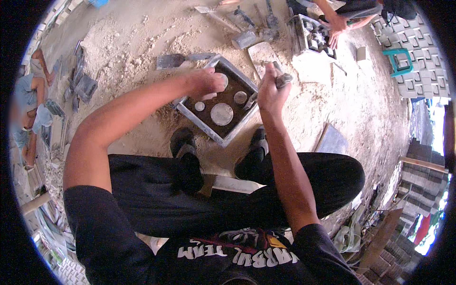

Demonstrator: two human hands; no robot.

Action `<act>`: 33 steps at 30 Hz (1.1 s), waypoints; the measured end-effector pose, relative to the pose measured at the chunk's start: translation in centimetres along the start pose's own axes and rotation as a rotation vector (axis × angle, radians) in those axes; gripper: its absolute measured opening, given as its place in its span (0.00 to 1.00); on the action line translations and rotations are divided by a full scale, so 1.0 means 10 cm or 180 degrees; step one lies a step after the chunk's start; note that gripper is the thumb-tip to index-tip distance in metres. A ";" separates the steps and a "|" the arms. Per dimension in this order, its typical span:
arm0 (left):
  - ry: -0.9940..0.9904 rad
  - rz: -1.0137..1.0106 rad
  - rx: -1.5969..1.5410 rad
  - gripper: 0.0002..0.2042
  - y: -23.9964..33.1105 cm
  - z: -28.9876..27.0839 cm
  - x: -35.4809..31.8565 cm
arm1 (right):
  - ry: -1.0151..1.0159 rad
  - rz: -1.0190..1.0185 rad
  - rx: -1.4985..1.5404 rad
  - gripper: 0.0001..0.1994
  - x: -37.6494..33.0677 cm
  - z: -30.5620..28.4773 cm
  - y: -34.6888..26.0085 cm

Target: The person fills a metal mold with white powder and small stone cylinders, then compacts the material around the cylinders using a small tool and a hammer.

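A square grey metal frame (202,124), turned cornerwise to me, lies on the dusty ground between my feet. Dark, fine material (216,100) fills it, and several pale round shapes show in its surface, the biggest a disc (221,114) close to the near corner. My left hand (207,83) is closed over the frame's far left part, beside another pale round; what its fingers hold is hidden. At the right corner, my right hand (274,95) grips a small hand tool (284,80) with a rounded grey end; a metal part pokes out below toward the fill.
A flat trowel (173,61) lies beyond the frame. Farther off are a mallet (244,40) and other tools. At upper right, a co-worker's hands (337,26) reach into a box (298,35) of dark pieces. A teal stool (399,62) stands right; another person sits far left.
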State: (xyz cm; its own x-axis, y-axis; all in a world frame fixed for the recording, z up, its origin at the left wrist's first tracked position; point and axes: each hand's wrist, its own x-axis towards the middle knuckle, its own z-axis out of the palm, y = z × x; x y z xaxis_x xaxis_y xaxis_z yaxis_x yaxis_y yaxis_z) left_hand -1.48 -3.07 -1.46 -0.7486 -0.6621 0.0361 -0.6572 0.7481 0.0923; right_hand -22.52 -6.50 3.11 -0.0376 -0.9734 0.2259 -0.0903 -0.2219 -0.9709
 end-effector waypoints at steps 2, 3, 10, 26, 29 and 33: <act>-0.0071 -0.0016 -0.0025 0.06 -0.13 -0.03 0.02 | -0.0203 0.0084 -0.0081 0.19 0.02 0.02 0.08; -0.0077 0.0017 -0.0003 0.05 -0.22 -0.07 0.07 | -0.0304 -0.0162 -0.0145 0.19 0.02 0.03 0.13; -0.0017 0.0072 0.0033 0.04 -0.29 -0.22 0.26 | -0.0498 0.0255 -0.0334 0.22 0.16 0.11 0.10; -0.0500 0.0218 0.0276 0.05 -0.09 -0.25 0.80 | -0.0027 -0.0053 -0.0476 0.24 -0.14 -0.19 0.07; -0.0564 0.0045 0.0167 0.06 -0.11 -0.27 0.85 | -0.0213 0.0184 -0.0590 0.21 -0.20 -0.17 0.24; -0.0539 0.0127 0.0253 0.06 -0.21 -0.31 0.88 | 0.0213 -0.0109 -0.0591 0.23 0.02 -0.14 -0.19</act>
State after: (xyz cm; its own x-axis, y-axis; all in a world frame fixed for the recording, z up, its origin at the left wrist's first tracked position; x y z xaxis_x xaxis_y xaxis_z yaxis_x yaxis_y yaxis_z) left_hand -6.36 -10.62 1.73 -0.7738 -0.6198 -0.1304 -0.6266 0.7792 0.0151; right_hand -23.80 -6.21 5.10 -0.0970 -0.9581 0.2693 -0.2745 -0.2344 -0.9326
